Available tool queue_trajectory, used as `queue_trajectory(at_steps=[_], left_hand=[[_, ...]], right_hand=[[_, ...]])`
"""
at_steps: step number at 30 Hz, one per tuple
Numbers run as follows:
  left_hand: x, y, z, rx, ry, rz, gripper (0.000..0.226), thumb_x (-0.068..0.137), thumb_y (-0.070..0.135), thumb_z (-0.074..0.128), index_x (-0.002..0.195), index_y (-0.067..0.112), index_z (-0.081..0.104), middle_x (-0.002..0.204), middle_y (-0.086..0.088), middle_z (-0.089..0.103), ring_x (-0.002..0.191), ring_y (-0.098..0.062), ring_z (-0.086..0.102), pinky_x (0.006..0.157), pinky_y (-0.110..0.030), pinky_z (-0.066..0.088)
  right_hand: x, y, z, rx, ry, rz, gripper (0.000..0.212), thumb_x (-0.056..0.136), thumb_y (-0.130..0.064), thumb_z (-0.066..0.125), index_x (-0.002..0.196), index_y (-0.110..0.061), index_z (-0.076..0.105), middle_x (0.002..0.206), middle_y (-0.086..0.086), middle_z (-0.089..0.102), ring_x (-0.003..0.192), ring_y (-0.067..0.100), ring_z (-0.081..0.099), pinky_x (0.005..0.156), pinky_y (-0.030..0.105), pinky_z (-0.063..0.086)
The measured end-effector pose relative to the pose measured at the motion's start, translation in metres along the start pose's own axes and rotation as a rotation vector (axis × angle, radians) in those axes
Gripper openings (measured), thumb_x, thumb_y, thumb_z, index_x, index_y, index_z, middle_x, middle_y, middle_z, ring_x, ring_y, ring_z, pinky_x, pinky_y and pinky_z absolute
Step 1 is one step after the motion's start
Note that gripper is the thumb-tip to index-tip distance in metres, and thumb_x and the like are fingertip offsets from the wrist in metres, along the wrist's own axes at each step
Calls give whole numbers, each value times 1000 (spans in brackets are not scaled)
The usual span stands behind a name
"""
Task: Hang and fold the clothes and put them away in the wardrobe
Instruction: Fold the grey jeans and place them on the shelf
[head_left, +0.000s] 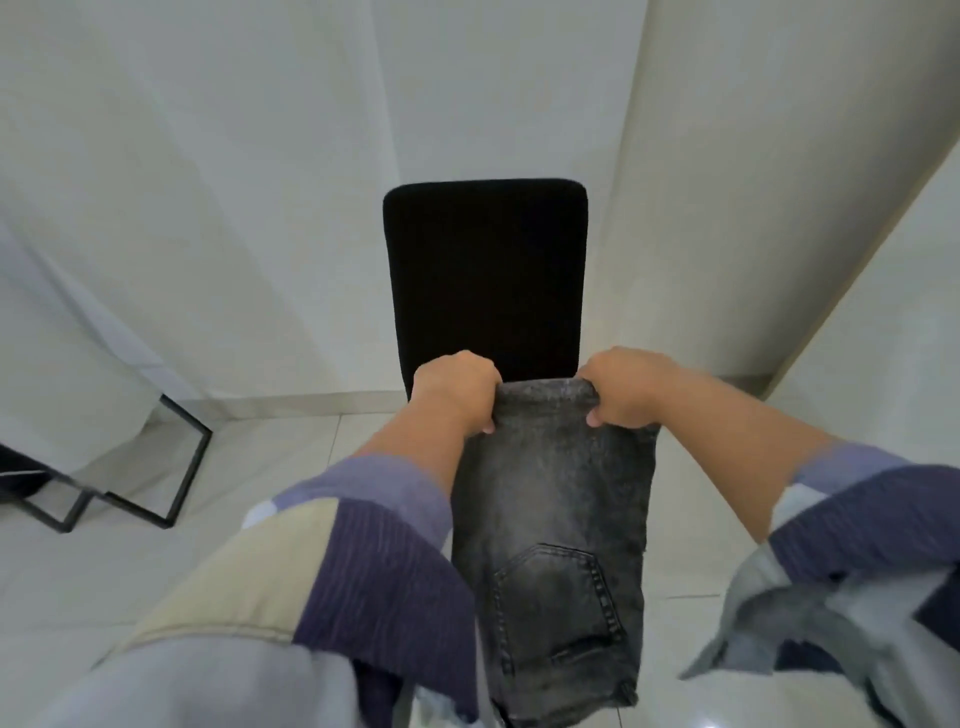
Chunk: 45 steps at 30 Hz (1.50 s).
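Holding a folded pair of grey washed jeans (556, 545) by its top fold, both hands work in front of a black upholstered chair (485, 275), which serves as the landmark here.

Risks, judged from this frame:
- Left of the chair stands a black metal frame (156, 467) on the tiled floor (270, 447). A sideways step with the jeans raised could catch it.
- The jeans hang free below the hands, with the pocket end lowest and nearest the person. The doubled layers could slide apart if either grip loosens, undoing the fold.
- The thick denim fold is held only at its two top corners. Uneven pull would skew the edge.
- No wardrobe is in view, so its direction cannot be told.

Hand pose:
- The left hand (457, 389), just before the chair's lower left edge, clenches the left corner of the fold, knuckles up, thumb under the cloth.
- The right hand (623, 387), just before the chair's lower right edge, grips the right corner likewise, thumb pressed on the near face.
- Both forearms extend forward, sleeves (374, 519) pushed back.
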<state>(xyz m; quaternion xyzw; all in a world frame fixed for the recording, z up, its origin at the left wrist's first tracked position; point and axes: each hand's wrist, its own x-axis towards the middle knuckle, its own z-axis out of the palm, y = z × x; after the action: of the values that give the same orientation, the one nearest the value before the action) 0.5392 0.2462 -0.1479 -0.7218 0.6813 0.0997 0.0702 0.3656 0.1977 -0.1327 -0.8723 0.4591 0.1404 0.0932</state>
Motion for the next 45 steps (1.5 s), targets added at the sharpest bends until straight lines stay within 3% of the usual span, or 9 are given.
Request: queue_trajectory(at_steps=[6, 12, 18, 24, 27, 31, 39, 42, 45], left_hand=[[-27, -6, -92, 90, 377, -20, 17, 88, 21, 61, 103, 23, 69, 93, -2, 65, 88, -25, 62, 65, -33, 41], [-49, -16, -99, 137, 490, -36, 17, 90, 19, 58, 103, 23, 68, 91, -3, 62, 86, -25, 61, 64, -32, 39], [-68, -20, -11, 131, 254, -23, 21, 89, 16, 57, 104, 26, 66, 93, -2, 60, 90, -25, 61, 64, -32, 41], [-88, -18, 70, 98, -144, 10, 14, 80, 24, 68, 93, 20, 66, 69, 4, 44, 76, -21, 53, 64, -31, 45], [-88, -20, 94, 57, -235, 24, 20, 78, 31, 74, 97, 25, 69, 87, 2, 58, 90, -21, 59, 67, -30, 45], [-65, -26, 106, 67, -104, 28, 22, 85, 33, 67, 105, 26, 65, 109, 0, 62, 104, -24, 60, 71, -32, 42], [26, -38, 146, 90, 308, -49, 19, 89, 23, 53, 106, 28, 58, 100, 5, 64, 100, -19, 56, 95, -36, 28], [56, -40, 191, 16, 357, -61, 58, 92, 23, 52, 145, 26, 28, 150, 2, 33, 142, -20, 23, 115, -43, 9], [73, -30, 247, 38, 201, -47, 75, 98, 45, 36, 150, 24, -13, 160, 0, -12, 147, -20, -14, 116, -52, -8]], right_hand=[[-22, -6, -86, -50, 325, 13, 22, 87, -22, 61, 108, -25, 65, 107, 4, 64, 100, 28, 59, 72, 33, 44], [-35, -23, -90, -88, 482, 20, 16, 90, -21, 55, 102, -27, 63, 100, 3, 62, 88, 27, 57, 67, 33, 41], [-40, -44, 6, -44, 344, 21, 19, 90, -17, 54, 104, -24, 64, 99, 3, 65, 91, 27, 61, 66, 31, 42], [-46, -58, 94, 32, -64, -27, 31, 86, -20, 60, 117, -19, 62, 117, 7, 63, 109, 30, 58, 85, 38, 50], [-45, -61, 118, 80, -164, -36, 32, 86, -20, 63, 118, -17, 62, 121, 8, 63, 110, 29, 58, 88, 37, 50], [-26, -50, 129, 113, -90, 29, 37, 90, -21, 58, 127, -24, 54, 126, 6, 59, 114, 29, 55, 87, 37, 46], [73, -11, 157, -34, 310, 85, 17, 89, -25, 56, 105, -29, 58, 103, -3, 67, 104, 22, 56, 89, 37, 30], [113, 0, 193, -10, 354, 98, 38, 89, -29, 58, 126, -27, 50, 125, -2, 60, 121, 23, 46, 107, 43, 21], [141, -1, 241, 27, 281, 154, 50, 97, -35, 43, 145, -31, 29, 152, 2, 33, 142, 24, 22, 115, 52, 2]])
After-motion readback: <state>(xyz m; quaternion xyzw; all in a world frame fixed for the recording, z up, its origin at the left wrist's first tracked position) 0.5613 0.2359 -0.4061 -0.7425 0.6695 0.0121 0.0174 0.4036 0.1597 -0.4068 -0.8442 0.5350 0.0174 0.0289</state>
